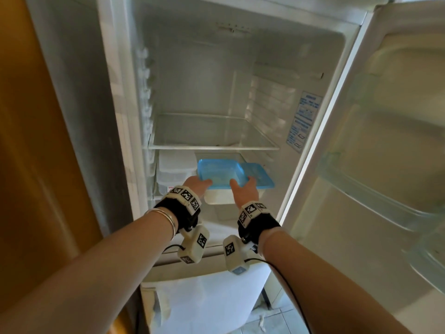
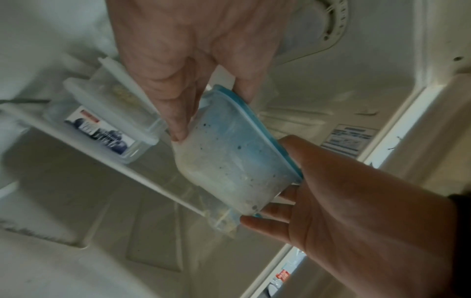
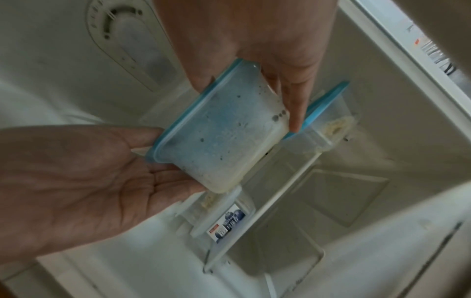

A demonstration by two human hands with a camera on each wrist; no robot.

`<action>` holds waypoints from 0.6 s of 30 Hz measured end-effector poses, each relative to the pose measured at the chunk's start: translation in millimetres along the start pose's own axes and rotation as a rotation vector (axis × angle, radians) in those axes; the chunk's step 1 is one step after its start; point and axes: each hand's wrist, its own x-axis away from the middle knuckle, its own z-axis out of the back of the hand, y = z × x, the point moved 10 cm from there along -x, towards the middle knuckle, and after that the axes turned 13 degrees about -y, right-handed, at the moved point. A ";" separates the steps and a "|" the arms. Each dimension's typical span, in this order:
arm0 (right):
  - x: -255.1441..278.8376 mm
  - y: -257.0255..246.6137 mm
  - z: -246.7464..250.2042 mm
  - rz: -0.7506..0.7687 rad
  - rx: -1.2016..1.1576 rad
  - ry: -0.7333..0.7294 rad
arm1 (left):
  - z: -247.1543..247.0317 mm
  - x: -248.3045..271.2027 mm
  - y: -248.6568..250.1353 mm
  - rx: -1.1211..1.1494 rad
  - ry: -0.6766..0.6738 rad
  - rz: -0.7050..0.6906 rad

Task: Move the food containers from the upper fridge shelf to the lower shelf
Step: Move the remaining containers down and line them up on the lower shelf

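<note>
fridge (image 1: 301,75) open, door (image 1: 385,141) swung to the right. upper shelf (image 1: 212,147) is glass and carries nothing visible in the head view.

blue-lidded tub (image 1: 220,173) sits just under the upper shelf, held in the air between both hands. its clear body is fogged and speckled, per the wrist views (image 2: 229,161) (image 3: 224,141).

left hand (image 1: 196,185) holds the tub's left end: thumb on the lid edge, fingers (image 2: 178,113) curled down the side wall. right hand (image 1: 243,190) holds the tub's right end the same way, thumb on the lid rim, fingers (image 3: 293,100) along the base.

second blue-lidded tub (image 1: 258,175) stands just behind and to the right of the held tub, on the lower shelf (image 3: 280,191). whether the two touch cannot be told.

white-lidded tubs (image 1: 175,172) are stacked left of the held tub on the lower shelf, the bottom one bearing a blue label (image 2: 99,131).
</note>
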 end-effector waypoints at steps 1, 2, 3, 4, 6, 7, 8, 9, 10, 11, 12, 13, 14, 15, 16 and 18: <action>-3.6 4.9 -4.5 -0.012 0.012 -0.012 | 1.1 -3.2 -5.5 -0.027 0.003 0.014; -7.4 8.9 -8.6 -0.022 0.026 -0.025 | 2.6 -6.6 -10.7 -0.056 0.009 0.025; -12.0 12.7 -11.8 -0.031 0.038 -0.034 | 3.5 -9.0 -14.5 -0.084 0.018 0.037; -16.8 16.2 -14.1 -0.037 0.048 -0.039 | 4.2 -11.0 -16.1 -0.110 0.027 0.039; -26.0 23.1 -16.5 -0.048 0.060 -0.045 | 2.3 -17.7 -17.3 -0.149 0.030 0.032; -30.8 26.4 -17.2 -0.053 0.065 -0.047 | 0.3 -22.5 -19.2 -0.156 0.023 0.041; -35.5 29.6 -18.1 -0.058 0.070 -0.051 | -0.8 -27.6 -21.4 -0.165 0.025 0.047; -39.9 32.2 -19.0 -0.062 0.077 -0.058 | -1.3 -31.6 -23.0 -0.173 0.031 0.056; -43.9 34.2 -20.0 -0.065 0.085 -0.065 | -1.4 -34.7 -24.4 -0.183 0.037 0.060; -47.6 35.5 -21.1 -0.067 0.092 -0.074 | -1.9 -37.5 -25.5 -0.187 0.038 0.069; -51.0 36.5 -22.1 -0.069 0.097 -0.083 | -2.2 -40.3 -26.9 -0.184 0.039 0.077; -54.3 37.7 -23.4 -0.070 0.096 -0.091 | -2.3 -43.3 -28.6 -0.177 0.039 0.085; -57.7 39.2 -24.4 -0.072 0.095 -0.095 | -2.1 -45.9 -30.1 -0.173 0.038 0.094; -60.9 40.5 -25.6 -0.073 0.095 -0.097 | -1.6 -48.2 -31.9 -0.172 0.038 0.107; -64.1 42.1 -26.8 -0.075 0.097 -0.097 | -0.6 -50.5 -33.8 -0.173 0.037 0.119; -69.4 44.9 -30.0 -0.083 0.101 -0.104 | 0.7 -55.0 -36.7 -0.174 0.031 0.136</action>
